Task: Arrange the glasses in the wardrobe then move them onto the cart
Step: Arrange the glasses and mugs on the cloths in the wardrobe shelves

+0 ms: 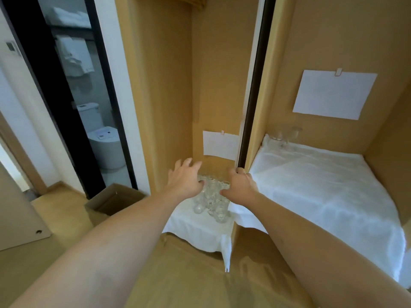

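Both hands reach for the glasses in the wardrobe's left bay.

Head view: I judge the arranging step is only starting. My left hand hovers with fingers spread, holding nothing, just over the cluster of clear glasses on the white cloth. My right hand is beside them, fingertips curled at the door edge; I cannot tell whether it grips. More glasses stand far right. Next: a gentle, separate grasp on each glass.
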